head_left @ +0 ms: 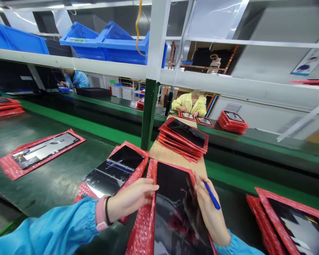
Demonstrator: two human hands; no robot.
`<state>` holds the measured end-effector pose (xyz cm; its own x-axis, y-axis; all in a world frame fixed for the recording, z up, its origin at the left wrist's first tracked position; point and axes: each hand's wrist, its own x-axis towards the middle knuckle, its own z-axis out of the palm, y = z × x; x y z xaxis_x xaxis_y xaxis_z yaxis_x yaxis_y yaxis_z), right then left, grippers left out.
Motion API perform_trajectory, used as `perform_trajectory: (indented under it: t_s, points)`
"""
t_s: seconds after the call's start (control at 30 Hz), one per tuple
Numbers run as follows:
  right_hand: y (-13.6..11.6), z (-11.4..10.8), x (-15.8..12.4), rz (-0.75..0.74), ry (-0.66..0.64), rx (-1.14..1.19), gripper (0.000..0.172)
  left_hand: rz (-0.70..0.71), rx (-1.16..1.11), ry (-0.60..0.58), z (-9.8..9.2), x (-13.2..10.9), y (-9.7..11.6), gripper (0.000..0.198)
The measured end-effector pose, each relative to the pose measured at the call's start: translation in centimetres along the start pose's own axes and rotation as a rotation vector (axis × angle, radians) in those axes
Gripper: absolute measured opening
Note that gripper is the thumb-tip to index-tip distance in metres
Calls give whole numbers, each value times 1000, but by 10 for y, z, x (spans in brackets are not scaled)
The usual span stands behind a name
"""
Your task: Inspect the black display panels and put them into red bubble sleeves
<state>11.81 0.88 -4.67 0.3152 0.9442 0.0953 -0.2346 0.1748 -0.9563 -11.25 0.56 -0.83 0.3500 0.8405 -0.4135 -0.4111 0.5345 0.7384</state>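
Observation:
A glossy black panel [172, 198] lies on red bubble wrap [142, 230] right in front of me. My left hand [131, 200] rests on the wrap at the panel's left edge, fingers stretched out flat. My right hand [206, 205] sits at the panel's right edge, closed around a blue pen [212, 195] that points away to the right. A second black panel on red wrap [114, 170] lies just left of the first.
A stack of wrapped panels [184, 138] sits on a wooden board [172, 157] ahead. Further wrapped panels lie left [41, 150] and right [295, 223] on the green belt. A green post [149, 113] stands ahead. Two people work across the line. Blue bins sit overhead.

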Motion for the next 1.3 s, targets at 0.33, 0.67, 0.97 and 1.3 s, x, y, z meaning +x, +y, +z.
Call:
perform_trajectory:
  t_s: [0.33, 0.67, 0.97, 1.3]
  points:
    - [-2, -23, 2, -55, 158, 109, 34, 196, 171, -83, 4, 3, 7, 37]
    - [20, -106, 25, -266, 230, -317, 32, 256, 322, 196, -170, 9, 108, 39]
    - [54, -124, 38, -360, 177, -679, 40, 281, 445, 272, -201, 39, 112, 47]
    - [64, -135, 37, -647, 21, -917, 31, 316, 566, 363, -210, 48, 77, 71]
